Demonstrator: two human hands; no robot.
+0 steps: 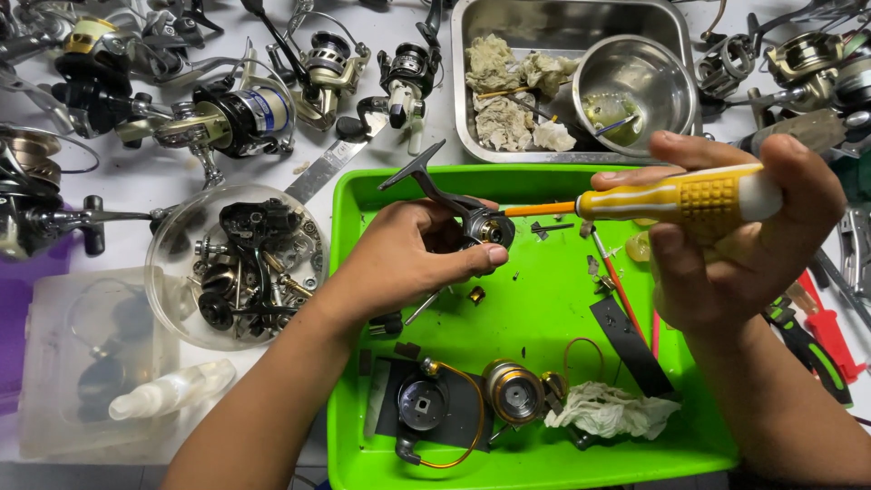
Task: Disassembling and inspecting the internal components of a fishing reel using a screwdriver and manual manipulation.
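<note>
While the left hand (413,249) gripped a dark reel body (472,220) above the green tray (535,308), the right hand (726,236) was closed around a yellow screwdriver (689,198), its tip touching the reel body. A crumpled rag (612,410) lay in the tray.

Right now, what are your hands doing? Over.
Left hand grips reel body. Right hand holds yellow screwdriver, tip at reel. Both over green tray; nothing blocking.
</note>
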